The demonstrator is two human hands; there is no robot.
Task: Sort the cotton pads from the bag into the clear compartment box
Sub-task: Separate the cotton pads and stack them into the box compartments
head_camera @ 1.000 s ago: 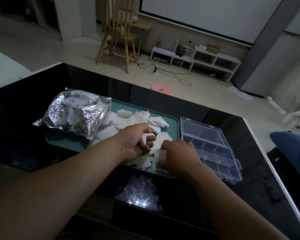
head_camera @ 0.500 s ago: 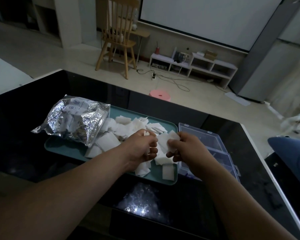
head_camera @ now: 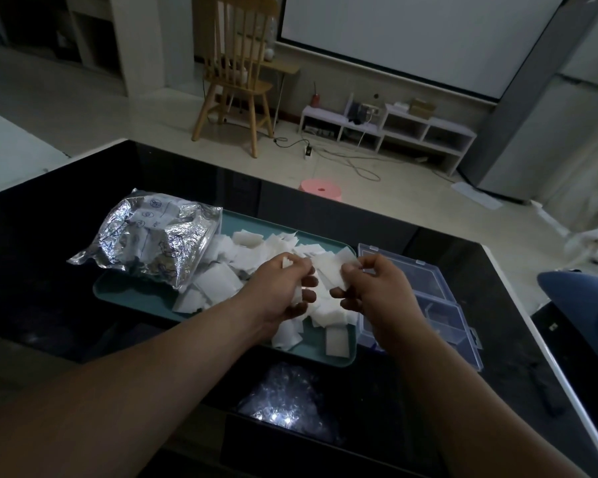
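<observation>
The left hand [head_camera: 280,288] curls its fingers [head_camera: 304,295] round a small stack [head_camera: 296,294] and the right hand [head_camera: 373,291] pinches one pad [head_camera: 328,270] by its edge, above the cotton pads [head_camera: 242,257] heaped on the tray [head_camera: 135,294] below the fingers, and these look light, soft and likely clingy, best peeled singly by an edge toward the compartment box [head_camera: 428,281] just right of the fingers.

Dim room; glare patch on black table [head_camera: 42,257]; edges bowed, perhaps soft.

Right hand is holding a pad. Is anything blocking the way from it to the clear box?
Nothing visible does. The right hand pinches a cotton pad above the right end of the tray, and the clear compartment box lies right beside the tray with its lid open and its compartments facing up.
</observation>
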